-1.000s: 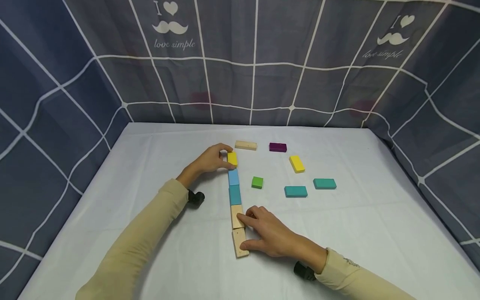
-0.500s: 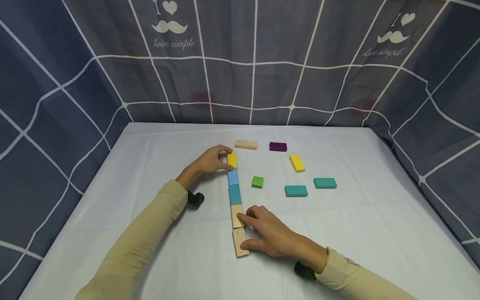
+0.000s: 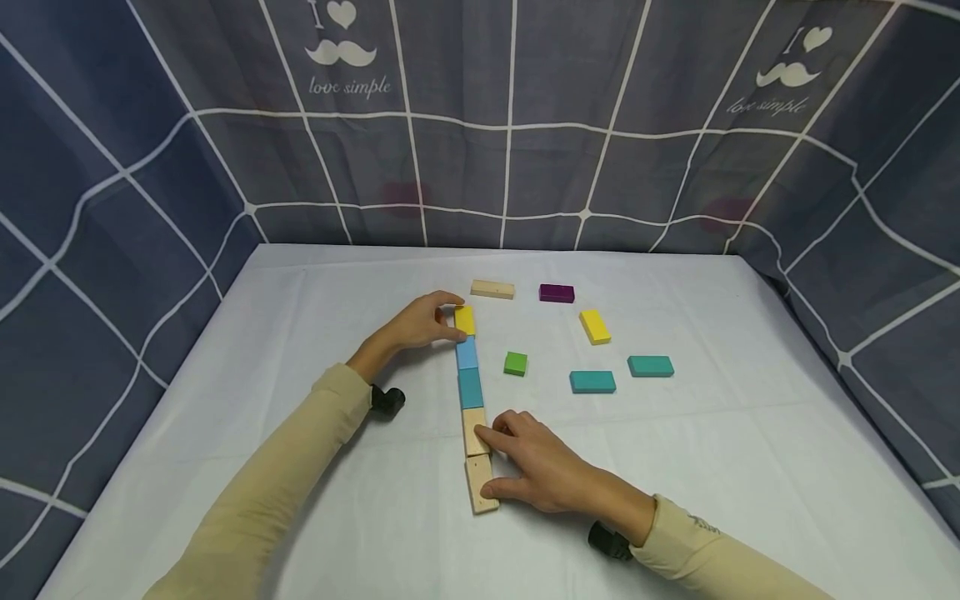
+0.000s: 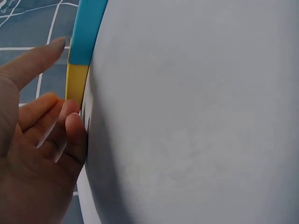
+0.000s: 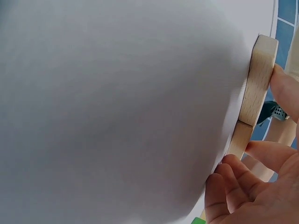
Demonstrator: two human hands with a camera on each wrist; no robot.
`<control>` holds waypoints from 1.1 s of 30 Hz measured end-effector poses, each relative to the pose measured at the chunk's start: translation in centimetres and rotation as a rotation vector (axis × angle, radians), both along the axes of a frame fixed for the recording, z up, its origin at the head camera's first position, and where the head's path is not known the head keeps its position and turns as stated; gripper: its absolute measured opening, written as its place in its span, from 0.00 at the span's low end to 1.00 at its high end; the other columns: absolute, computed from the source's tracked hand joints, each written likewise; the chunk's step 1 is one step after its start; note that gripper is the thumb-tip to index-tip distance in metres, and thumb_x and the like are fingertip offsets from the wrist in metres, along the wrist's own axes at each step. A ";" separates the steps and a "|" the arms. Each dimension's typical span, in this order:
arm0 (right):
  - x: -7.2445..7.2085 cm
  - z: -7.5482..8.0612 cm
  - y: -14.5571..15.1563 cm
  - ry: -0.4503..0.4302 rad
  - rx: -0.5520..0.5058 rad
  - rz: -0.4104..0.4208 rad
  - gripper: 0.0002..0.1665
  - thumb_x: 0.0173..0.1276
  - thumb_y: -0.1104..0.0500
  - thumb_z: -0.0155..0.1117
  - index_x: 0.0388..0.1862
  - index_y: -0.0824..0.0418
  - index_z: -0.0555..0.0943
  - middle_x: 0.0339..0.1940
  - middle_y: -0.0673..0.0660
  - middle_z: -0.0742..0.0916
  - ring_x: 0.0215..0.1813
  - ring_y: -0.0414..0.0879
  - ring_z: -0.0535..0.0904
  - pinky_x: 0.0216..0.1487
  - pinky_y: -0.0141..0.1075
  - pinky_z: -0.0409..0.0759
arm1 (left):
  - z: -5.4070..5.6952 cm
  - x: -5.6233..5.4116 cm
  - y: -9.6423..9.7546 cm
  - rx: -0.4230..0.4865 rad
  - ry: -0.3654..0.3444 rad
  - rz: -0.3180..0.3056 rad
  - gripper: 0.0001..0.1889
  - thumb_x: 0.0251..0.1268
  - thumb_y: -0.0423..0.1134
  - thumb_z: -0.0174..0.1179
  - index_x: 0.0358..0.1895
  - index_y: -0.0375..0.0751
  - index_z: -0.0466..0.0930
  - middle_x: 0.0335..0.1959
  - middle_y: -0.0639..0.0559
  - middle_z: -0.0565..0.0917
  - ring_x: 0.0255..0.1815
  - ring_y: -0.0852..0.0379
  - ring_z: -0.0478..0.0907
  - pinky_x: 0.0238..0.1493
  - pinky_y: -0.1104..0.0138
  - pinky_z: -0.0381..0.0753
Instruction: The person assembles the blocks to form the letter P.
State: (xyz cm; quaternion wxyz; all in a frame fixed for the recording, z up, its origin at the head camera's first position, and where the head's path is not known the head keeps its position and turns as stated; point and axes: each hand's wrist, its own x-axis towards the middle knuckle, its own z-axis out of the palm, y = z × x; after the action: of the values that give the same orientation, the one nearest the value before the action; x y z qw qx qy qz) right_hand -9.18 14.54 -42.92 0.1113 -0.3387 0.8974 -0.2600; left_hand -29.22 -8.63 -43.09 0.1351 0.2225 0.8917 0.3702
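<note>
Blocks lie end to end in a line on the white cloth: yellow at the far end, then light blue, darker blue and two plain wooden ones. My left hand (image 3: pixel 420 322) spans the yellow block (image 3: pixel 465 320), index finger at its far end and thumb by its joint with the light blue block (image 3: pixel 467 353). Behind that comes the darker blue block (image 3: pixel 470 389). My right hand (image 3: pixel 543 462) rests its index fingertip on the upper wooden block (image 3: pixel 472 423) and its thumb on the lower wooden block (image 3: pixel 478 477). In the right wrist view the lower wooden block (image 5: pixel 259 84) shows side-on.
Right of the line are a green block (image 3: pixel 515 364), two teal blocks (image 3: pixel 592 382), a second yellow block (image 3: pixel 595 327) and a purple block (image 3: pixel 557 293). A loose wooden block (image 3: pixel 492 289) lies near the far end. A grey gridded curtain (image 3: pixel 465 167) surrounds the table.
The hands keep their places on the blocks. My left wrist and forearm have shifted very slightly left; the line of blocks looks unchanged.
</note>
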 end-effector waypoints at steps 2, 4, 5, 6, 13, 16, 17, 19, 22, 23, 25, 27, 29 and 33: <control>0.0 0.0 0.0 -0.003 0.007 -0.003 0.43 0.65 0.39 0.67 0.72 0.60 0.71 0.54 0.50 0.75 0.53 0.43 0.68 0.55 0.39 0.71 | 0.0 0.2 0.0 -0.014 0.030 -0.046 0.34 0.60 0.44 0.71 0.69 0.37 0.72 0.61 0.43 0.75 0.45 0.50 0.74 0.47 0.61 0.75; 0.0 0.0 0.0 -0.007 0.008 -0.004 0.43 0.65 0.40 0.68 0.72 0.59 0.71 0.54 0.50 0.75 0.53 0.43 0.68 0.55 0.39 0.71 | 0.1 0.3 0.0 -0.039 0.052 -0.078 0.32 0.62 0.44 0.69 0.68 0.36 0.72 0.68 0.44 0.71 0.49 0.50 0.75 0.53 0.60 0.75; 0.0 0.0 0.0 -0.010 0.010 -0.007 0.43 0.65 0.40 0.68 0.73 0.59 0.70 0.54 0.49 0.75 0.53 0.42 0.68 0.55 0.39 0.71 | 0.1 0.4 0.0 -0.052 0.059 -0.089 0.32 0.63 0.45 0.69 0.68 0.35 0.73 0.71 0.45 0.69 0.52 0.50 0.75 0.55 0.59 0.75; -0.1 0.0 0.0 -0.011 0.009 -0.008 0.43 0.65 0.40 0.68 0.73 0.59 0.70 0.54 0.49 0.75 0.53 0.42 0.68 0.55 0.39 0.71 | 0.2 0.4 0.0 -0.065 0.062 -0.096 0.31 0.64 0.45 0.68 0.68 0.35 0.73 0.72 0.45 0.67 0.54 0.50 0.75 0.56 0.59 0.75; -0.1 -0.2 0.1 0.017 -0.008 0.003 0.43 0.66 0.39 0.67 0.72 0.60 0.70 0.54 0.50 0.75 0.53 0.43 0.68 0.54 0.39 0.71 | 0.2 0.5 0.0 -0.108 0.049 -0.070 0.32 0.63 0.48 0.68 0.67 0.38 0.74 0.73 0.49 0.67 0.52 0.52 0.75 0.55 0.60 0.75; -0.1 -0.2 0.1 0.026 -0.015 0.009 0.42 0.66 0.39 0.66 0.72 0.61 0.71 0.53 0.51 0.75 0.52 0.43 0.68 0.53 0.40 0.71 | 0.2 0.6 -0.2 -0.099 0.050 -0.065 0.33 0.63 0.50 0.68 0.67 0.38 0.74 0.73 0.50 0.67 0.51 0.52 0.75 0.53 0.60 0.75; -0.1 -0.3 0.1 0.026 -0.014 0.008 0.42 0.66 0.39 0.66 0.72 0.61 0.71 0.53 0.51 0.75 0.52 0.43 0.68 0.53 0.40 0.71 | 0.2 0.6 -0.2 -0.092 0.050 -0.064 0.33 0.63 0.51 0.68 0.68 0.38 0.74 0.73 0.50 0.67 0.50 0.52 0.75 0.53 0.60 0.75; -0.1 -0.3 0.2 0.026 -0.013 0.009 0.42 0.66 0.39 0.66 0.72 0.61 0.71 0.53 0.51 0.75 0.52 0.43 0.68 0.53 0.40 0.71 | 0.1 0.6 -0.3 -0.066 0.050 -0.057 0.34 0.62 0.51 0.69 0.68 0.38 0.73 0.73 0.51 0.67 0.50 0.52 0.75 0.52 0.60 0.75; -0.1 -0.3 0.2 0.026 -0.014 0.010 0.42 0.66 0.39 0.67 0.72 0.61 0.71 0.53 0.51 0.75 0.53 0.43 0.68 0.53 0.40 0.71 | -0.2 0.7 -0.5 -0.014 0.063 -0.047 0.35 0.61 0.50 0.69 0.69 0.37 0.72 0.73 0.50 0.67 0.49 0.52 0.75 0.52 0.60 0.75; -0.1 -0.3 0.2 0.022 -0.012 0.011 0.42 0.66 0.40 0.67 0.72 0.61 0.71 0.54 0.51 0.75 0.53 0.43 0.68 0.54 0.40 0.71 | -0.3 0.7 -0.6 0.006 0.069 -0.044 0.35 0.61 0.50 0.70 0.69 0.37 0.72 0.73 0.50 0.67 0.49 0.52 0.75 0.52 0.60 0.74; -0.1 -0.3 0.2 0.018 -0.009 0.010 0.43 0.66 0.40 0.67 0.72 0.61 0.71 0.54 0.51 0.75 0.53 0.43 0.68 0.53 0.40 0.71 | -0.3 0.9 -0.7 0.042 0.081 -0.037 0.35 0.61 0.49 0.70 0.69 0.37 0.72 0.72 0.49 0.69 0.48 0.52 0.75 0.51 0.61 0.74; -0.1 -0.2 0.2 0.015 -0.002 0.008 0.43 0.65 0.40 0.67 0.73 0.60 0.70 0.54 0.50 0.75 0.52 0.43 0.68 0.53 0.39 0.71 | -0.2 1.3 -0.8 0.071 0.091 -0.035 0.35 0.61 0.48 0.70 0.70 0.38 0.71 0.71 0.49 0.70 0.48 0.52 0.75 0.49 0.61 0.75; -0.1 -0.2 0.1 0.013 0.003 0.006 0.43 0.65 0.40 0.68 0.73 0.59 0.70 0.54 0.50 0.75 0.52 0.42 0.67 0.53 0.38 0.71 | -0.1 1.8 -0.8 0.098 0.093 -0.036 0.35 0.61 0.47 0.70 0.70 0.39 0.71 0.70 0.49 0.72 0.49 0.52 0.76 0.48 0.60 0.76; -0.1 -0.1 0.1 0.020 0.004 0.005 0.43 0.65 0.40 0.68 0.72 0.60 0.70 0.54 0.50 0.75 0.52 0.42 0.67 0.53 0.38 0.71 | 0.2 3.4 -0.9 0.132 0.078 -0.058 0.37 0.60 0.45 0.71 0.71 0.39 0.70 0.68 0.47 0.74 0.54 0.50 0.75 0.52 0.58 0.77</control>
State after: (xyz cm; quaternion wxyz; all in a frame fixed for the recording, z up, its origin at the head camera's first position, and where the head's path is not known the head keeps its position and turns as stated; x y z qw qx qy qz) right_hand -9.28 14.66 -43.05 0.1035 -0.3434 0.8981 -0.2543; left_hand -25.82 -9.51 -42.86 0.0960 0.2708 0.8631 0.4155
